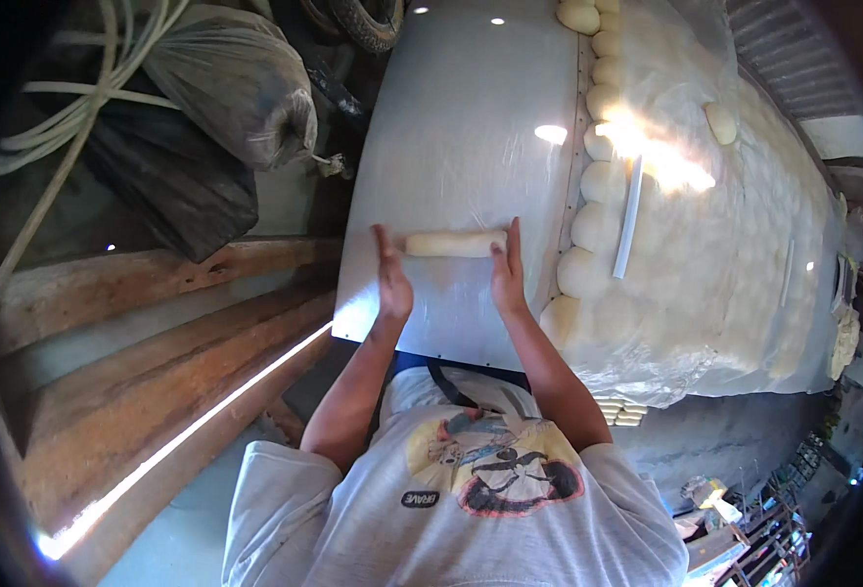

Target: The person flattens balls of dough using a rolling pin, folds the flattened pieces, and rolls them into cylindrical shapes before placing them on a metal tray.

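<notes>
A smooth, pale dough roll point(454, 244) lies crosswise on the shiny metal tabletop point(451, 117) in front of me. My left hand point(393, 279) is upright at the roll's left end, fingers stretched and slightly blurred, with a small gap to the dough. At the other end is my right hand point(510, 274), its fingers straight and pointing away from me. Its thumb is at the dough's right tip and seems to touch it. Neither hand is wrapped round the roll.
Rows of round dough pieces point(596, 227) sit right of the metal sheet, mostly under clear plastic sheeting point(735, 264). A pale strip point(629, 217) lies on the plastic. Wooden beams point(158, 352), a grey sack point(241, 83) and coiled cable point(89, 98) are at the left, a tyre point(368, 24) behind.
</notes>
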`<state>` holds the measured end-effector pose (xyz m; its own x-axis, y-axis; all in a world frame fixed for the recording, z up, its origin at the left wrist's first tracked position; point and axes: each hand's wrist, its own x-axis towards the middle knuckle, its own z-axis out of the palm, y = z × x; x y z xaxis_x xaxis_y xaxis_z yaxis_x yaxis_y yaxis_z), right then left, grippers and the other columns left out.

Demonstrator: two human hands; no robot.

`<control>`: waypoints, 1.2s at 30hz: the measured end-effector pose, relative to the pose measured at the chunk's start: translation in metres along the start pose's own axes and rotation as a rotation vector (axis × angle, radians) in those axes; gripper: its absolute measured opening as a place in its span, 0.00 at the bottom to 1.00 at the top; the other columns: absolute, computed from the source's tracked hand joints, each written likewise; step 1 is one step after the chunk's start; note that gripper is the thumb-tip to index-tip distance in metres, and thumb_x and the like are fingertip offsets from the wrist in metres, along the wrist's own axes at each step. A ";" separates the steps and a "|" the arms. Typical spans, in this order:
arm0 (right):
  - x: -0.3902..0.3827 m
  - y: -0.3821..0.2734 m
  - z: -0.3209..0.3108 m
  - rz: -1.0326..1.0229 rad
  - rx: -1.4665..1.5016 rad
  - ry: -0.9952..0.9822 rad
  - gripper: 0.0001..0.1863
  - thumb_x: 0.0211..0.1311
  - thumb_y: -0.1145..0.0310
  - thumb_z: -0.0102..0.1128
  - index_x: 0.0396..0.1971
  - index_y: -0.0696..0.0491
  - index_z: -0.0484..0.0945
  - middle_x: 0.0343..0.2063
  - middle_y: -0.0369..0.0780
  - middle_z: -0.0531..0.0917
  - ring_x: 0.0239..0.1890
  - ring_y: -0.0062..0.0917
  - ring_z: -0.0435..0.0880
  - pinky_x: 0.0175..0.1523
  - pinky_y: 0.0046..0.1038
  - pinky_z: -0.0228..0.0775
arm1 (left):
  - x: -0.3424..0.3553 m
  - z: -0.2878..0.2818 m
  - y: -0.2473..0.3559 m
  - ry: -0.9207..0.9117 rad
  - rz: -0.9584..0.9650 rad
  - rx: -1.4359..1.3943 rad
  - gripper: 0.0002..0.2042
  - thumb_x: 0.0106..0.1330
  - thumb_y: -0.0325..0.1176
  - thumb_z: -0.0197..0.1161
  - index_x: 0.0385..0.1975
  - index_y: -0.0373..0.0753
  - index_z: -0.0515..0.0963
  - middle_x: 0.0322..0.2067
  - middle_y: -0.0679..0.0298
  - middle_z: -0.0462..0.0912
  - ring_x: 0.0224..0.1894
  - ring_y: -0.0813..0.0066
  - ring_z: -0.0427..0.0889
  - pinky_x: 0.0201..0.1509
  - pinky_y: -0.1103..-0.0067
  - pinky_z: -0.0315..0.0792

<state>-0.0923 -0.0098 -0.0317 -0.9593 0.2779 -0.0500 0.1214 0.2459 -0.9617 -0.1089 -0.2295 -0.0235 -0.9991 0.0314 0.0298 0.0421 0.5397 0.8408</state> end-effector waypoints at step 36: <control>-0.387 0.220 -0.359 1.341 -0.387 0.924 0.16 0.57 0.66 0.63 0.42 0.57 0.86 0.39 0.54 0.87 0.44 0.49 0.87 0.52 0.45 0.79 | 0.043 -0.018 -0.025 -0.068 0.276 0.755 0.22 0.81 0.42 0.42 0.55 0.29 0.75 0.59 0.41 0.74 0.59 0.44 0.76 0.63 0.57 0.71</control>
<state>0.3969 0.2699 -0.1276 0.3140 0.8486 -0.4258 0.8620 -0.4428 -0.2468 -0.1529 -0.2567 -0.0334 -0.9497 0.2849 0.1296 0.3075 0.9269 0.2153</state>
